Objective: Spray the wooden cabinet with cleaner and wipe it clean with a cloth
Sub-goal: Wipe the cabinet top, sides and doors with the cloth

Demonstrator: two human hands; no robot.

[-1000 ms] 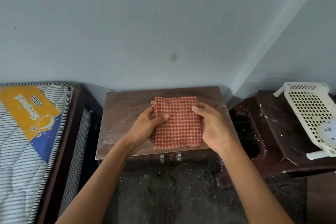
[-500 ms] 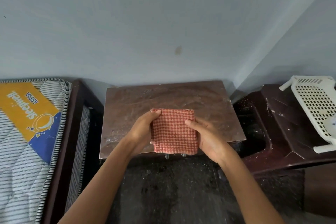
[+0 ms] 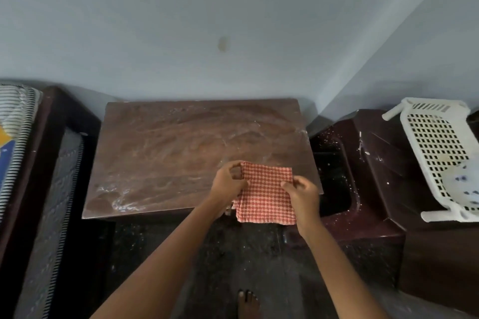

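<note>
A folded orange-and-white checked cloth (image 3: 264, 193) hangs over the front right edge of the brown wooden cabinet top (image 3: 181, 147). My left hand (image 3: 228, 180) pinches the cloth's upper left corner. My right hand (image 3: 302, 195) grips its right edge. The cabinet top shows pale wet smears, thickest near the front left corner. No spray bottle is in view.
A striped mattress (image 3: 15, 122) on a dark bed frame (image 3: 51, 153) stands left of the cabinet. A dark brown plastic chair (image 3: 375, 163) with a white perforated basket (image 3: 438, 153) on it stands at the right. A bare foot (image 3: 247, 303) rests on the dark floor below.
Both hands carried the cloth from the middle of the cabinet top toward its front right edge, where it now overhangs. The view shifted right and closer.
</note>
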